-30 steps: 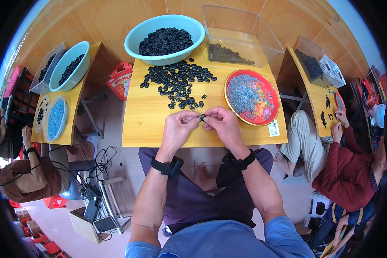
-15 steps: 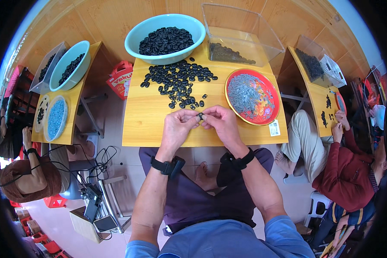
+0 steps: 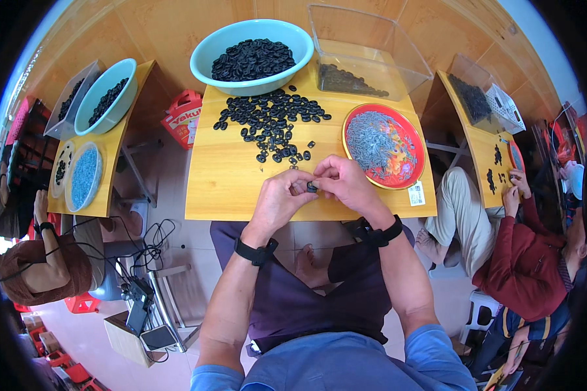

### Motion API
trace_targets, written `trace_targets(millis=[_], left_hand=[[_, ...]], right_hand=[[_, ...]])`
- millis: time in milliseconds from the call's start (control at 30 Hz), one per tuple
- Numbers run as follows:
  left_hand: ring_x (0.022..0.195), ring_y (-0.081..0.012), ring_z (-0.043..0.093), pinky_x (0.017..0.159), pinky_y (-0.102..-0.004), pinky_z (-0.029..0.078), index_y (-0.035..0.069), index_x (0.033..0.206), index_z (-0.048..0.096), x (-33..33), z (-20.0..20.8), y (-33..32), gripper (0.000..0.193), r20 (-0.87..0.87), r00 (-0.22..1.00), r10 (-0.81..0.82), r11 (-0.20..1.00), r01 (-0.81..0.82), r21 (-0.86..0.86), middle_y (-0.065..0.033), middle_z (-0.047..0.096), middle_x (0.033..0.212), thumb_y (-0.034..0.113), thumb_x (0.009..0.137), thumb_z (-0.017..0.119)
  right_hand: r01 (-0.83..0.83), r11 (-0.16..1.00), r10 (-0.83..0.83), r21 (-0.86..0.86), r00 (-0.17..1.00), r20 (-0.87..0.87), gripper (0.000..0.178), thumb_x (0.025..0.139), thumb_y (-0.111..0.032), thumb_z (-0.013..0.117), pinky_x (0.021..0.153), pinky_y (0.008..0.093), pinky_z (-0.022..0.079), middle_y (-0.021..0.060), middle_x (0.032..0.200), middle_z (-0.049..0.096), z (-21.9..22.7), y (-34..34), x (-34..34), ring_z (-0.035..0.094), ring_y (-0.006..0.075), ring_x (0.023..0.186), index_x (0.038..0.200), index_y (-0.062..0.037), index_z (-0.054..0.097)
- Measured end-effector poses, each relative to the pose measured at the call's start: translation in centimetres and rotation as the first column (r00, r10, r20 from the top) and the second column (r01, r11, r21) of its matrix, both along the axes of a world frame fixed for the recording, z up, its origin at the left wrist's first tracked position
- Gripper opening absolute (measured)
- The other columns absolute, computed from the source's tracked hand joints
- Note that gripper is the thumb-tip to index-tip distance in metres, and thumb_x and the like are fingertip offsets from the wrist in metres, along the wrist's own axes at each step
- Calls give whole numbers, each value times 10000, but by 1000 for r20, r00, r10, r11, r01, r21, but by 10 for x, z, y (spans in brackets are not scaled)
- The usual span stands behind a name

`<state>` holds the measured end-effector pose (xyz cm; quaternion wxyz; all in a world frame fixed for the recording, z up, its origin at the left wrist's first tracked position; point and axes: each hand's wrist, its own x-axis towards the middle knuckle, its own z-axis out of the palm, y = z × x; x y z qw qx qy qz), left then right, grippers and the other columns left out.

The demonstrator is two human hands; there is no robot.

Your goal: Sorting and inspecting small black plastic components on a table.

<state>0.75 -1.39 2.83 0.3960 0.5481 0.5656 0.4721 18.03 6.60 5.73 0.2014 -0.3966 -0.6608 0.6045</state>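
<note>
A small black oval piece (image 3: 312, 187) is between my two hands, over the near part of the yellow wooden table (image 3: 228, 189). My left hand (image 3: 282, 197) pinches it between thumb and fingers. The fingertips of my right hand (image 3: 346, 185) close on the same piece from the other side; whether they also hold a tiny pin is hidden. Beyond my hands lies a loose spread of similar black oval pieces (image 3: 274, 120). To the right of them, a red round tray (image 3: 421, 140) carries many small grey metal pins (image 3: 370, 140).
A light-blue basin (image 3: 199, 62) full of black pieces stands at the back left. Beside it is a clear plastic bin (image 3: 365, 39) with more inside. People work at side tables left (image 3: 114, 156) and right (image 3: 466, 120). Cables (image 3: 153, 244) hang by a metal stand at left.
Both hands have shifted slightly right with the black piece, and the right wrist has swung outward. My right fingers are now more curled over the piece. The table's contents look unchanged.
</note>
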Motion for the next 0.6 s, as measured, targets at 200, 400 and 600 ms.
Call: trace_targets(millis=[200, 400, 600], left_hand=[[656, -114, 574, 632, -282, 512, 23, 977, 691, 0, 6, -1, 277, -77, 997, 30, 998, -33, -47, -49, 636, 758, 57, 743, 835], [635, -162, 568, 620, -309, 507, 25, 952, 657, 1, 8, 6, 292, -202, 978, 46, 997, -33, 66, -72, 605, 737, 72, 729, 840], [646, -182, 606, 613, -320, 509, 26, 914, 689, -3, -8, -2, 212, -266, 962, 70, 990, -33, 140, -102, 617, 745, 70, 743, 806]], right_hand=[[-4, 999, 2, -36, 999, -39, 170, 891, -111, 698, 517, 201, 433, 23, 794, 665, -5, -3, -2, 597, 66, 628, 1012, -32, 607], [40, 999, -41, -13, 997, -71, 161, 879, -86, 704, 518, 203, 428, 16, 794, 652, -6, 2, -6, 590, 66, 639, 989, -30, 602], [49, 998, -50, -25, 998, -36, 164, 863, -41, 717, 572, 256, 485, 56, 766, 641, -9, -8, -11, 606, 98, 655, 942, -7, 577]])
